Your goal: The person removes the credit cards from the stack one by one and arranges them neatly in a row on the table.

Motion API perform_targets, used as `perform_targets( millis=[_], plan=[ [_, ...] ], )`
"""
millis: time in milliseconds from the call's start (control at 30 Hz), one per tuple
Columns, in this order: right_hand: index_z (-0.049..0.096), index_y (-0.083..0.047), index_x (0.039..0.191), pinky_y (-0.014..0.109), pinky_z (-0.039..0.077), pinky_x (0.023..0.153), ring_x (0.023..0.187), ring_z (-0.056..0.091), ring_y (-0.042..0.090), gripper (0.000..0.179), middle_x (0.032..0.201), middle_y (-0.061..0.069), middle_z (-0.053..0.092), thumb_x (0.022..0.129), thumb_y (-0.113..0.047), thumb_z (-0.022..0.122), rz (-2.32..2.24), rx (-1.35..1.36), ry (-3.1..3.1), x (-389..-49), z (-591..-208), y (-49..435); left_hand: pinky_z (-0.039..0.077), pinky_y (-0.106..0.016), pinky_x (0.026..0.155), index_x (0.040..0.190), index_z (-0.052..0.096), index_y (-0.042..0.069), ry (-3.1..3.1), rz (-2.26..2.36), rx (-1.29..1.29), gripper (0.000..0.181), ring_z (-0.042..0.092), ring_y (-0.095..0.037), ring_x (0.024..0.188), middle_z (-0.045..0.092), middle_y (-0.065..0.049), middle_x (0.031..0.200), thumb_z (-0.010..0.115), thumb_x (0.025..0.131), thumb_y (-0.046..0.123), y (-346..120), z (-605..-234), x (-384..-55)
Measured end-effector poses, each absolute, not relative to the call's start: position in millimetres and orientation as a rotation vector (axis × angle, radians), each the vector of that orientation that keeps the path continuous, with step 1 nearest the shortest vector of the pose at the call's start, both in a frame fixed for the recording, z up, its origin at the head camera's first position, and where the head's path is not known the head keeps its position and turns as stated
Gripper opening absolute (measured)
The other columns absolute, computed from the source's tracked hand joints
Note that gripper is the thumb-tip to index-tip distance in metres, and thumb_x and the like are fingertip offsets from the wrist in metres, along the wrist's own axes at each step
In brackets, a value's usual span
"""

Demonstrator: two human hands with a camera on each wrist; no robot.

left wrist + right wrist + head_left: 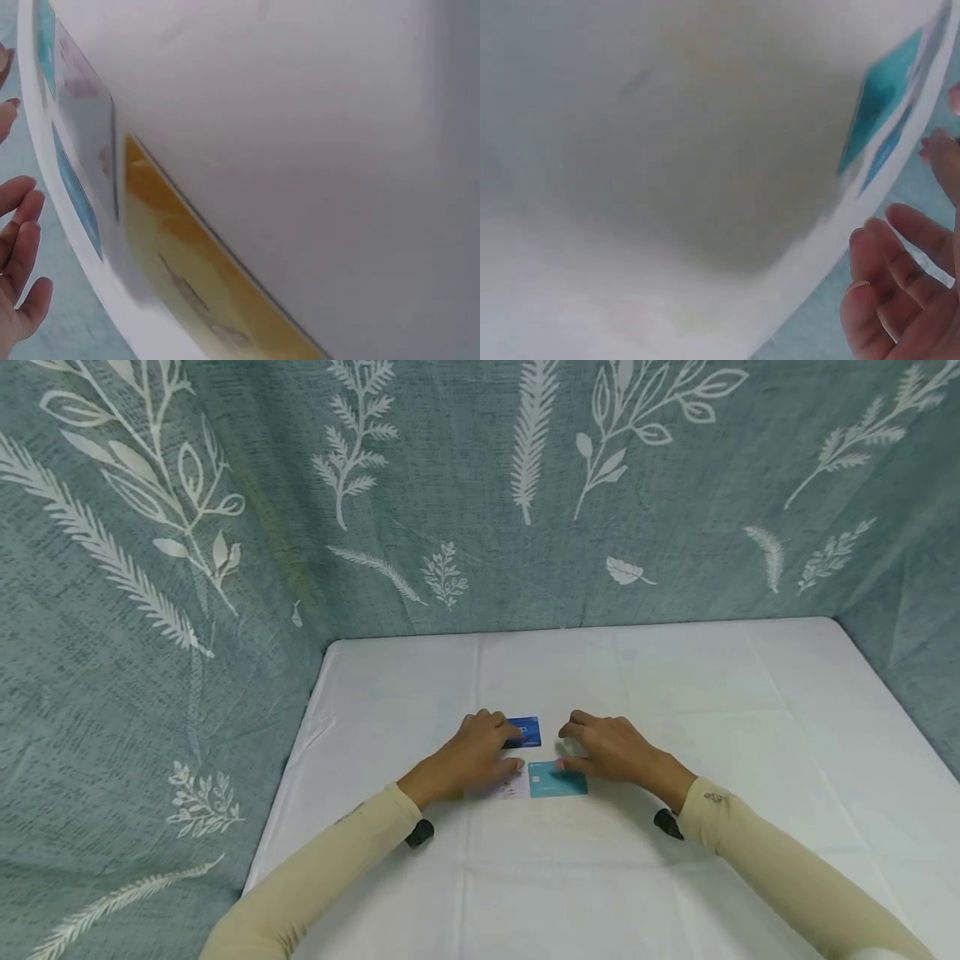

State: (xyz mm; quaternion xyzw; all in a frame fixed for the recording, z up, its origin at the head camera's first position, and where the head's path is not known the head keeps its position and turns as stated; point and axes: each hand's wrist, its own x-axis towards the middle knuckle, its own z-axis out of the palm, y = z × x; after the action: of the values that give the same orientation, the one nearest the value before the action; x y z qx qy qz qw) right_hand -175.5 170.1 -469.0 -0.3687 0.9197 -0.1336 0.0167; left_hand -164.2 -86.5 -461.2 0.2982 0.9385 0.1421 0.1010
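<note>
My left hand [474,757] hovers over the cards with loosely bent fingers; it appears to grip nothing. Under its index finger shows a blue card [531,732], partly covered. Its thumb is over a pale card with pinkish marks [513,787]. My right hand [611,747] is to the right, fingers loosely bent, thumb tip over the upper right of a teal card [557,781]; whether it touches cannot be told. The left wrist view shows a yellow card [180,240] beside the pale card; in the head view my left hand mostly hides it.
A white cloth [675,685] with fold creases covers the table. Teal leaf-patterned fabric [465,485] hangs behind and at both sides. Dark wrist devices [420,833] show below the sleeves.
</note>
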Motion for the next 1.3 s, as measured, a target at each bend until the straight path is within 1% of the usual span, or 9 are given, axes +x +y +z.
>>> perform_targets(
  millis=[167,267,367,633,867,967,1100,1300],
  plan=[
    [0.072,-0.008,0.117,0.026,0.051,0.058,0.067,0.058,0.009,0.048,0.105,0.005,0.066,0.088,-0.047,0.075,-0.406,-1.111,2.853,-189.0,-466.8,157.5,0.04,-0.044,0.097,0.132,0.064,0.009,2.824,0.435,0.811,0.047,0.051,-0.023,0.107,0.062,-0.008,0.124,0.068,0.095,0.038,-97.9,-463.0,-171.3],
    [0.072,-0.009,0.118,0.029,0.054,0.063,0.072,0.06,0.011,0.05,0.107,0.006,0.066,0.087,-0.047,0.075,-0.4,-1.086,2.849,-195.6,-467.6,149.4,0.042,-0.044,0.095,0.132,0.063,0.007,2.856,0.416,0.777,0.051,0.051,-0.024,0.105,0.062,-0.009,0.123,0.07,0.094,0.039,-103.0,-465.2,-175.0],
    [0.072,-0.008,0.119,0.032,0.055,0.065,0.073,0.061,0.013,0.051,0.108,0.007,0.066,0.087,-0.047,0.076,-0.397,-1.087,2.843,-201.7,-470.2,143.2,0.042,-0.043,0.094,0.133,0.062,0.006,2.879,0.391,0.743,0.055,0.05,-0.024,0.106,0.061,-0.01,0.123,0.071,0.092,0.041,-107.0,-467.3,-178.0],
    [0.071,-0.009,0.119,0.033,0.054,0.067,0.075,0.06,0.014,0.056,0.109,0.007,0.065,0.084,-0.052,0.077,-0.381,-1.053,2.817,-214.1,-477.5,133.9,0.041,-0.043,0.098,0.134,0.06,0.004,2.868,0.395,0.672,0.062,0.049,-0.026,0.111,0.06,-0.012,0.125,0.07,0.091,0.047,-113.2,-469.1,-183.8],
    [0.071,-0.011,0.121,0.033,0.055,0.07,0.076,0.058,0.014,0.064,0.111,0.008,0.064,0.08,-0.058,0.078,-0.365,-1.001,2.79,-221.3,-480.2,129.5,0.041,-0.041,0.101,0.137,0.059,0.008,2.837,0.341,0.638,0.068,0.048,-0.024,0.111,0.058,-0.01,0.128,0.072,0.088,0.053,-115.3,-472.7,-188.6],
    [0.07,-0.011,0.123,0.033,0.055,0.071,0.076,0.058,0.014,0.066,0.113,0.008,0.064,0.078,-0.059,0.079,-0.355,-0.987,2.792,-222.5,-481.9,128.5,0.041,-0.041,0.102,0.136,0.059,0.008,2.827,0.352,0.637,0.067,0.048,-0.023,0.11,0.058,-0.009,0.128,0.073,0.088,0.052,-115.0,-473.9,-190.4],
    [0.069,-0.011,0.124,0.033,0.055,0.071,0.078,0.058,0.015,0.067,0.114,0.008,0.063,0.077,-0.058,0.08,-0.362,-0.977,2.794,-222.6,-481.8,127.2,0.043,-0.039,0.099,0.134,0.06,0.008,2.811,0.377,0.644,0.064,0.048,-0.022,0.107,0.058,-0.009,0.125,0.075,0.087,0.049,-114.1,-473.2,-193.1],
    [0.069,-0.01,0.123,0.03,0.051,0.067,0.075,0.056,0.015,0.066,0.11,0.008,0.062,0.076,-0.055,0.082,-0.377,-0.975,2.796,-222.5,-481.3,126.7,0.045,-0.037,0.095,0.13,0.061,0.006,2.777,0.399,0.658,0.061,0.048,-0.022,0.104,0.057,-0.009,0.118,0.077,0.087,0.045,-112.5,-472.2,-197.8]
  ],
)
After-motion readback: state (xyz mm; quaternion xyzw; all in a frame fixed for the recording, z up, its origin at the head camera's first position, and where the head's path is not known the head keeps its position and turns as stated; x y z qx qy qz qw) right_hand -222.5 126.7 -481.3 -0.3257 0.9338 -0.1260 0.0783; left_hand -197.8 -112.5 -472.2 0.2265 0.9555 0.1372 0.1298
